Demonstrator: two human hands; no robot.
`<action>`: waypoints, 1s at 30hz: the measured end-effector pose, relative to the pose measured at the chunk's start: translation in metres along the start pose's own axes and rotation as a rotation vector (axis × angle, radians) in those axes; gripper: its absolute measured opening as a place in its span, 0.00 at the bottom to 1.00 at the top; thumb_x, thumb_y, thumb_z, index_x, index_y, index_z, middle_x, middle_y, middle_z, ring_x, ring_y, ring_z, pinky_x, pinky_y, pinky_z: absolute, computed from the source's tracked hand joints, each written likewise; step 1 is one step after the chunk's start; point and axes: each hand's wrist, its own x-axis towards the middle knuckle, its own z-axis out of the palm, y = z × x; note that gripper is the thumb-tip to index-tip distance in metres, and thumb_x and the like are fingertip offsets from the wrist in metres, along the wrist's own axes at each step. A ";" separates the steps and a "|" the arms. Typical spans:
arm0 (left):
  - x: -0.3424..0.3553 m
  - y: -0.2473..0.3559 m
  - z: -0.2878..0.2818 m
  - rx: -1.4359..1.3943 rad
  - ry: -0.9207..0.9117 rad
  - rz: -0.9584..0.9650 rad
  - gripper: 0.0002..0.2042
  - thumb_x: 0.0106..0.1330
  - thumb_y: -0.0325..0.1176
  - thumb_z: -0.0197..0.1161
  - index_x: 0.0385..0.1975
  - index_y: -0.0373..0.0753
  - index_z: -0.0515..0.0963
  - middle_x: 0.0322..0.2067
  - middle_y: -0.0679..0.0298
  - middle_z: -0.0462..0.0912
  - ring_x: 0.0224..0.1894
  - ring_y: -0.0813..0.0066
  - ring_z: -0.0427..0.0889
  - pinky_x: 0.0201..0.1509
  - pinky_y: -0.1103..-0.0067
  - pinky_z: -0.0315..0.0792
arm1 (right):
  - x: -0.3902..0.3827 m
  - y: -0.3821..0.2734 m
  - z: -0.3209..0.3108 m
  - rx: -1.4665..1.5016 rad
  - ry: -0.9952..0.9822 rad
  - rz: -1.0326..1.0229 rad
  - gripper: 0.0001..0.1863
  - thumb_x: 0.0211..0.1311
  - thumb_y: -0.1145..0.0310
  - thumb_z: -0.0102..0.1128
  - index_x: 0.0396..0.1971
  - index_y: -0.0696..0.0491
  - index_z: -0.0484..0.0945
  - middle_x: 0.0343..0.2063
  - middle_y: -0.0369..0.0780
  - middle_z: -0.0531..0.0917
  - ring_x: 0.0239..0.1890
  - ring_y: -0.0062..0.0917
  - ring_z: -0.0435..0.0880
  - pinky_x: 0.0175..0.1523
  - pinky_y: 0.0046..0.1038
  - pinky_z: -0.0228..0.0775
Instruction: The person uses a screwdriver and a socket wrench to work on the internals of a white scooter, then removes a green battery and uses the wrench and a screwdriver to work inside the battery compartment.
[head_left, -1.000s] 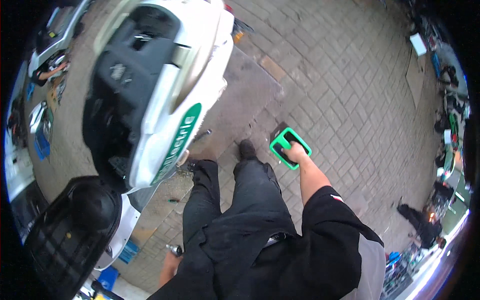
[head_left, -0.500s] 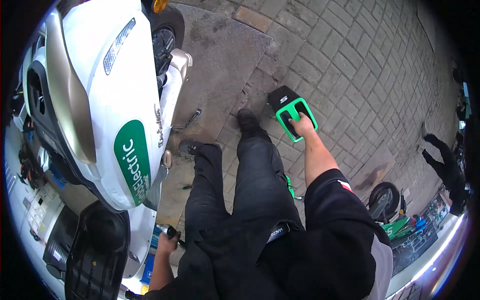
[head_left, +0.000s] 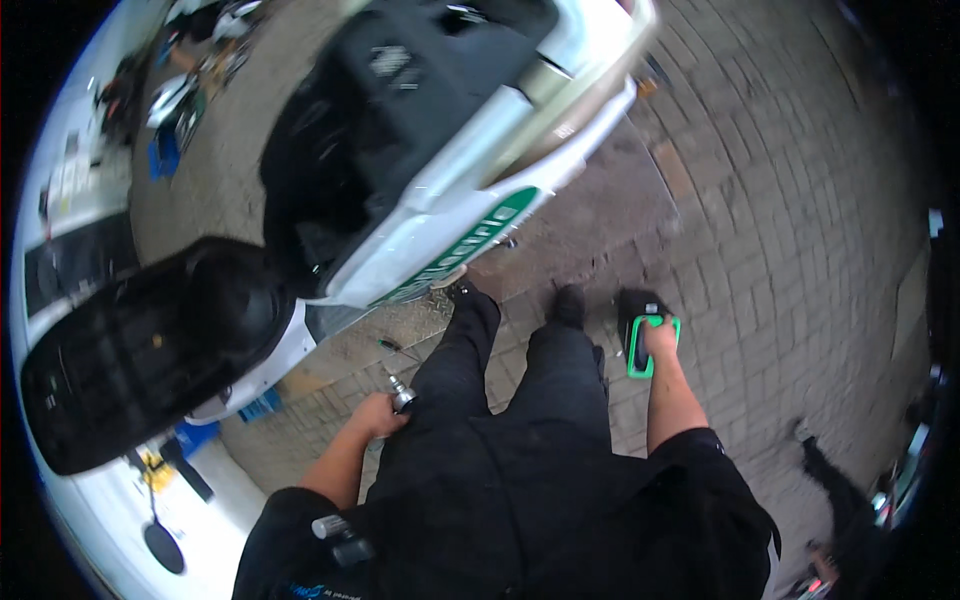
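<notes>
My right hand [head_left: 660, 338] is closed round the handle of a scooter battery [head_left: 632, 304], a black box with a bright green frame on top. It hangs at or just above the paving to the right of my feet; I cannot tell whether it touches. My left hand [head_left: 377, 414] grips a silver-nosed power tool [head_left: 401, 390] beside my left thigh, its narrow tip pointing forward. The fingers hide the tool's handle. Ahead on the left stands a white electric scooter [head_left: 450, 205] with a green side panel, its black seat [head_left: 150, 340] tipped up and its storage well exposed.
A metal plate [head_left: 620, 200] lies on the brick paving under the scooter. Small tools [head_left: 395, 346] rest on the ground beside my left foot. A mirror [head_left: 163, 547] and blue boxes are at the left. Another person's dark-clad leg [head_left: 835, 480] shows at the far right.
My view has swung left, so the scooter's seat and open well show more fully. My left hand has come forward with the power tool. The battery is still in my right hand.
</notes>
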 end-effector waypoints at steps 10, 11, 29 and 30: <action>0.002 -0.038 0.041 -0.467 0.242 0.284 0.17 0.51 0.41 0.66 0.33 0.32 0.79 0.34 0.44 0.82 0.41 0.45 0.81 0.46 0.61 0.74 | -0.269 -0.337 -0.075 -0.275 -1.022 -0.975 0.20 0.62 0.57 0.62 0.42 0.61 0.78 0.33 0.44 0.83 0.38 0.28 0.81 0.48 0.31 0.72; 0.004 -0.043 0.039 -0.452 0.232 0.289 0.18 0.51 0.42 0.66 0.35 0.33 0.80 0.35 0.44 0.82 0.42 0.46 0.81 0.47 0.61 0.74 | -0.285 -0.365 -0.067 -0.322 -1.035 -0.974 0.20 0.62 0.57 0.62 0.42 0.61 0.78 0.33 0.44 0.83 0.38 0.28 0.81 0.48 0.31 0.72; -0.029 -0.103 -0.104 -1.556 0.765 0.094 0.15 0.60 0.40 0.68 0.37 0.34 0.78 0.32 0.58 0.83 0.37 0.68 0.81 0.43 0.69 0.73 | -0.362 -0.555 0.108 -0.555 -0.822 -1.334 0.32 0.50 0.69 0.61 0.60 0.53 0.67 0.43 0.50 0.82 0.46 0.43 0.82 0.50 0.37 0.74; -0.038 -0.097 -0.117 -1.602 0.785 0.050 0.16 0.61 0.40 0.68 0.39 0.34 0.77 0.33 0.58 0.82 0.37 0.67 0.81 0.44 0.70 0.73 | -0.365 -0.571 0.108 -0.670 -0.697 -1.259 0.33 0.51 0.70 0.59 0.62 0.49 0.66 0.44 0.51 0.81 0.47 0.44 0.82 0.53 0.37 0.73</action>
